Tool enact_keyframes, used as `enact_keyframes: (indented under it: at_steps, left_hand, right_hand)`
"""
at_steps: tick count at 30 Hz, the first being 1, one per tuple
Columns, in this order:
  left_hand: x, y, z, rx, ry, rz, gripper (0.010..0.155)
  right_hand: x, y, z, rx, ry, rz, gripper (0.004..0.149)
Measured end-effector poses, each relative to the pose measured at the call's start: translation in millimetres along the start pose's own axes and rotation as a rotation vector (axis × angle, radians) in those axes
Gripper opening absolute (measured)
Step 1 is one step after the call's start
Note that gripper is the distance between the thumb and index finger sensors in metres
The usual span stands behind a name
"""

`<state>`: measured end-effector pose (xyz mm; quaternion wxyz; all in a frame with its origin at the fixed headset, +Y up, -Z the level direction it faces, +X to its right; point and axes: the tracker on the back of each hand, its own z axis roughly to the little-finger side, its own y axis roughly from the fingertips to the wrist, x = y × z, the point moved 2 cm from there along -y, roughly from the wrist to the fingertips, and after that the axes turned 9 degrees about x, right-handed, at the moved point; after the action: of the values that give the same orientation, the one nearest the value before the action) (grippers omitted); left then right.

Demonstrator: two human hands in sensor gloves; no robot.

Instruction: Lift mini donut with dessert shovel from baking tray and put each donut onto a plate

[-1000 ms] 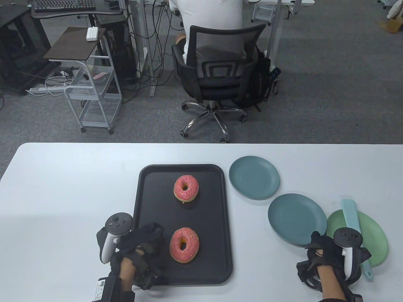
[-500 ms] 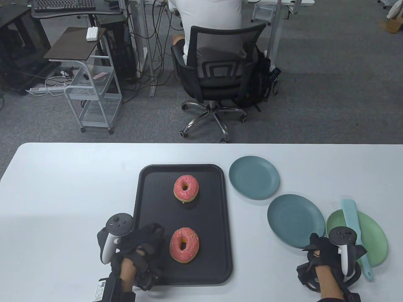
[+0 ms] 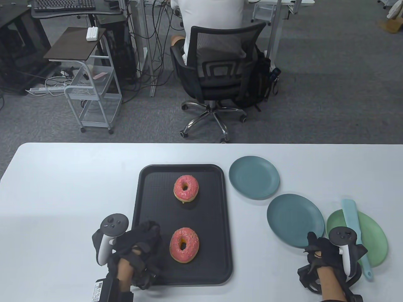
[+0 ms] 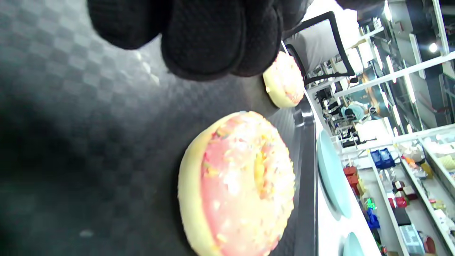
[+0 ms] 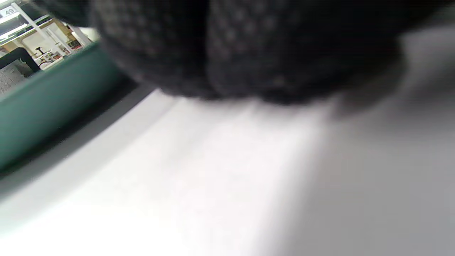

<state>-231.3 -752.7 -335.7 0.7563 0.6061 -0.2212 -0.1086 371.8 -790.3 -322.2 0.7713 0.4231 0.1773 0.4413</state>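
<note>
Two pink-iced mini donuts lie on the black baking tray (image 3: 211, 220), one far (image 3: 186, 187) and one near (image 3: 184, 245). My left hand (image 3: 148, 239) rests on the tray's near left part, just left of the near donut, fingers loosely curled and holding nothing. The left wrist view shows its fingertips (image 4: 213, 39) above the tray (image 4: 89, 124), with the near donut (image 4: 241, 185) close by. The pale blue dessert shovel (image 3: 350, 214) lies across the green plate (image 3: 374, 239). My right hand (image 3: 315, 250) sits on the table between that plate and a teal plate (image 3: 295, 219), holding nothing.
A second teal plate (image 3: 253, 177) stands right of the tray's far corner. The right wrist view shows only the gloved fingers (image 5: 249, 46), a teal plate rim (image 5: 46, 96) and white table (image 5: 213, 177). A person sits on an office chair (image 3: 220, 72) beyond the table.
Both hands have shifted slightly to the left. The near teal plate has slid a little left. Donuts, tray and shovel have stayed in place.
</note>
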Motion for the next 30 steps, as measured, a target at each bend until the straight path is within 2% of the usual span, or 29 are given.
enact_keyframes:
  at_steps: [2,5,9,12,15,21,25,30]
  left_hand:
    - [-5.6,1.6,1.5,0.000,0.012,-0.026,0.058]
    - [-12.3,3.1,4.5,-0.001,0.030,-0.056,0.060]
    - [-19.4,3.8,7.8,0.003,0.055,-0.075,0.061]
    - [-25.5,5.2,10.3,-0.011,0.037,-0.120,0.062]
    - [-30.3,5.1,12.9,-0.005,0.001,-0.143,0.061]
    - [-35.5,6.3,17.8,-0.014,0.023,-0.170,0.060]
    - [-37.7,7.6,15.9,-0.033,-0.097,-0.230,0.061]
    - [-36.1,6.5,12.1,-0.064,-0.222,-0.254,0.063]
  right_hand:
    - [1.2,2.1,-3.3,0.008,0.028,-0.014,0.056]
    - [8.3,7.0,-10.8,0.027,0.145,0.022,0.057]
    - [17.9,12.3,-18.6,0.070,0.133,0.065,0.058]
    - [30.0,18.5,-25.7,0.128,0.114,0.143,0.058]
    - [48.4,28.9,-32.8,0.166,0.061,0.166,0.059]
    - [89.2,50.4,-41.2,0.249,-0.023,0.300,0.060]
    - [103.3,47.1,-42.1,0.232,0.003,0.339,0.059]
    - [111.0,25.6,-35.8,0.165,0.205,0.357,0.063]
